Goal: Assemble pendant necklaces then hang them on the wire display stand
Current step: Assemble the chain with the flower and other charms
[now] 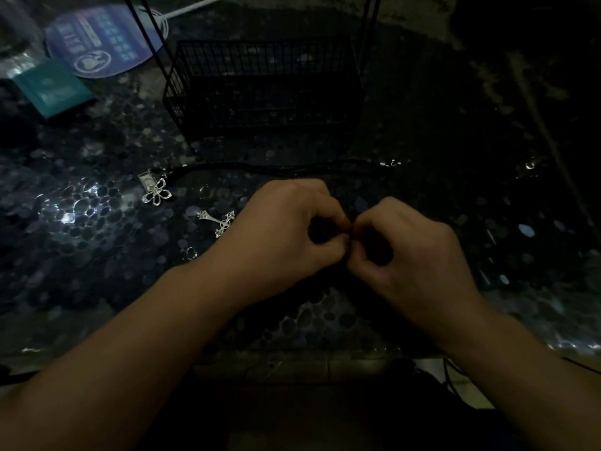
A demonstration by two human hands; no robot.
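Note:
My left hand and my right hand meet fingertip to fingertip above the dark pebble-patterned table. Both pinch something small between them; the dim light hides what it is. A silver flower pendant lies to the left beside a small clear bag. A silver cross pendant lies just left of my left hand. Small rings rest near the pendants. Black cords stretch across the table behind my hands. The black wire display stand sits at the back.
A teal box and a round blue printed fan lie at the back left. Small metal bits glint at the right. The table's front edge runs below my wrists.

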